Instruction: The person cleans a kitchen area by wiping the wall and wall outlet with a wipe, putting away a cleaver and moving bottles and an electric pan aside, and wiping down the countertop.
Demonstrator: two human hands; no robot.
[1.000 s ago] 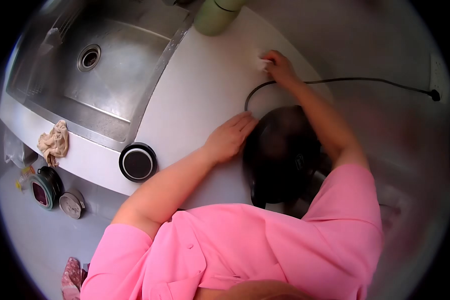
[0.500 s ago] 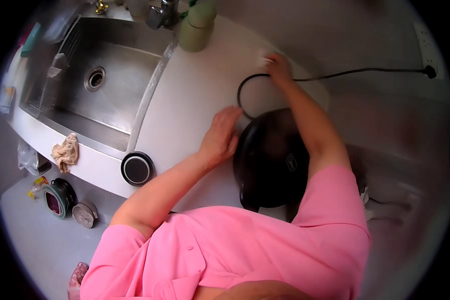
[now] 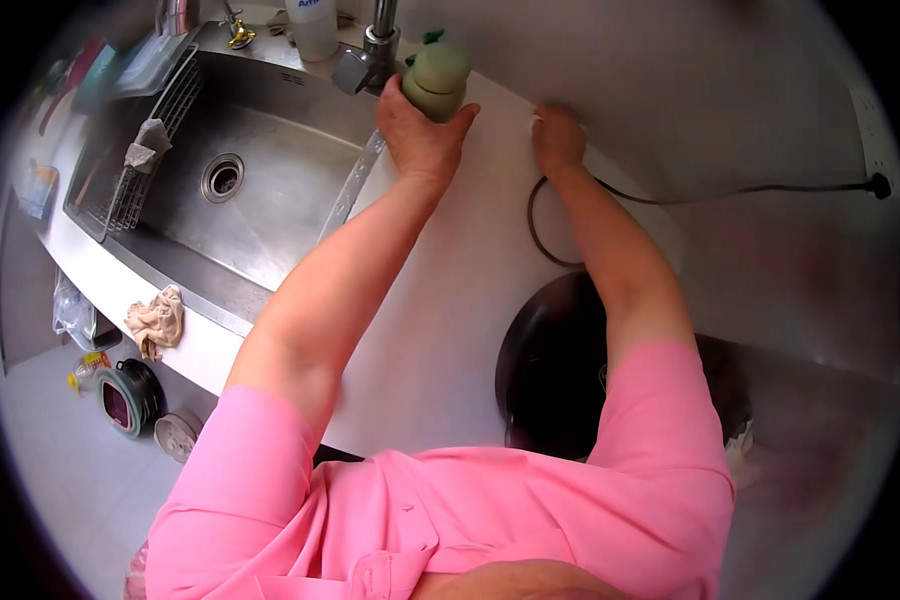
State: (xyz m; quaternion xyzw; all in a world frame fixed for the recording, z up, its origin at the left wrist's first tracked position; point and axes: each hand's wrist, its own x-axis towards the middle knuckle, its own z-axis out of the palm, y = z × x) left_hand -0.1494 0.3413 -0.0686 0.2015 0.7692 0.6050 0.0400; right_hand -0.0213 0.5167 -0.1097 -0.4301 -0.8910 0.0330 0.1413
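Note:
My left hand [image 3: 418, 140] is wrapped around the lower part of a green, pear-shaped container [image 3: 438, 72] with a dark green leaf on top. The container stands by the back right corner of the sink, next to the faucet [image 3: 372, 62]. Against the back wall, my right hand [image 3: 558, 142] rests low on the counter with its fingers curled. A small white bit shows at its fingertips, too little to name. A black power cord [image 3: 536, 222] curves beneath my right forearm. That forearm partly covers a round black electric appliance [image 3: 545, 350] near my body.
A steel sink [image 3: 270, 205] lies left, with a wire rack [image 3: 130, 205] inside. A beige cloth [image 3: 158, 322] hangs over the counter's front edge. The cord runs right to a plug [image 3: 878, 186] in a wall socket. Containers [image 3: 128, 398] stand lower left.
My left hand has moved from beside the black appliance up to the green container and taken hold of it. My right hand stays by the back wall. The camera view has shifted.

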